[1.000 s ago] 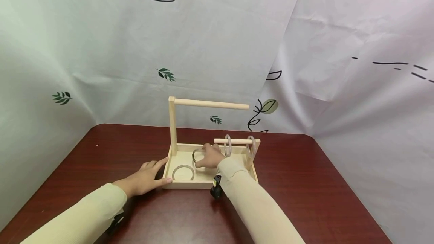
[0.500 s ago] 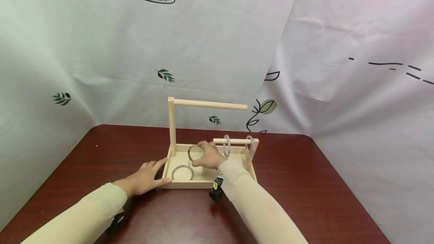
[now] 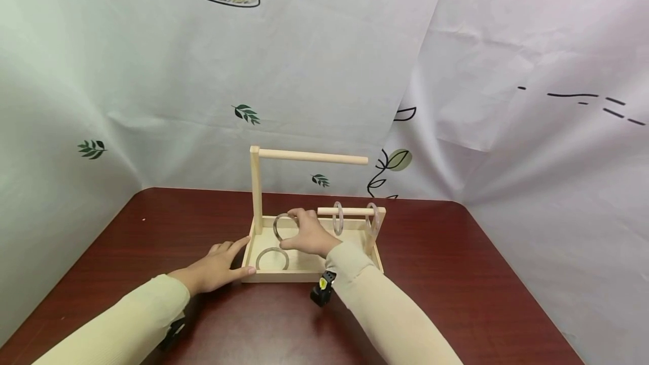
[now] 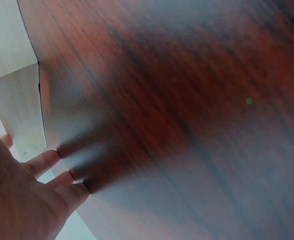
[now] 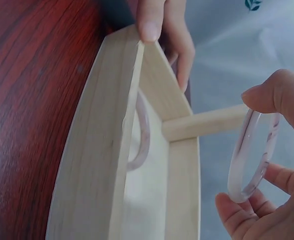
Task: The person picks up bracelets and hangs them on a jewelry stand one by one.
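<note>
My right hand (image 3: 309, 235) pinches a pale, brown-streaked bangle (image 5: 237, 175) between thumb and fingers, above the left part of a wooden tray stand (image 3: 284, 277). In the right wrist view the bangle stands on edge, apart from the tray. A second bangle (image 3: 272, 249) lies flat in the tray's front left corner. Two more, a nearer bangle (image 3: 341, 221) and an outer bangle (image 3: 377, 216), hang on the short lower bar (image 3: 355, 211). With fingers spread, my left hand (image 3: 215, 268) rests against the tray's left end, thumb on its front corner.
A long upper bar (image 3: 314, 156) reaches right from a tall post (image 3: 256, 190) at the tray's left back; no bangle hangs on it. The dark red table (image 3: 446, 275) extends around the stand. A white printed cloth (image 3: 177, 72) hangs behind.
My right hand has moved left and slightly up with the bangle, away from the lower bar. My left hand stays at the tray's left end.
</note>
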Demonstrator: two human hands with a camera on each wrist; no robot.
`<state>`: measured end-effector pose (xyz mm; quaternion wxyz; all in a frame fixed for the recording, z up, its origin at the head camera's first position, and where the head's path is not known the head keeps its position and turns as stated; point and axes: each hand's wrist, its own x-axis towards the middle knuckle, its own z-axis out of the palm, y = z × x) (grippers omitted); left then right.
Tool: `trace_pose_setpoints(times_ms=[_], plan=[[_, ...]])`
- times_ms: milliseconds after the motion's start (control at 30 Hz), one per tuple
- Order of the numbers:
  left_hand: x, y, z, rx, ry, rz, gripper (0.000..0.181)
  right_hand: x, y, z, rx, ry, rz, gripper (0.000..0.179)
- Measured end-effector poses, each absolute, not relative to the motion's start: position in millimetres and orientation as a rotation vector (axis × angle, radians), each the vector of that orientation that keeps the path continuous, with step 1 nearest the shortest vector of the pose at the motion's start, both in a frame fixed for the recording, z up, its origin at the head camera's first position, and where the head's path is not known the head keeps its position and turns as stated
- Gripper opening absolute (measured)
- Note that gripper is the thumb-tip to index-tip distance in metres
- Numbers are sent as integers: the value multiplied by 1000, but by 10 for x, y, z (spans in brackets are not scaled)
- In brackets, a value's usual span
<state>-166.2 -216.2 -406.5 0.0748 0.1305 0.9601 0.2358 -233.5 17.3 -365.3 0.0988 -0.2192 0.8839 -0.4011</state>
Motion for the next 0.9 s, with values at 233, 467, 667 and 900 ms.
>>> trace_pose_setpoints(times_ms=[233, 467, 667, 900], plan=[[-1671, -2168, -4080, 377, 2881, 701, 88, -2271, 133, -3583, -670, 2603, -1211, 76], [-1673, -2170, -4104, 354, 2876, 707, 88, -2189, 134, -3488, -742, 2573, -1228, 74], [-1659, -2162, -4093, 352, 2873, 700, 88, -2136, 171, -3358, -780, 2552, -1259, 75], [-1658, -2158, -4076, 350, 2863, 713, 88, -2116, 255, -3203, -795, 2526, -1331, 75]])
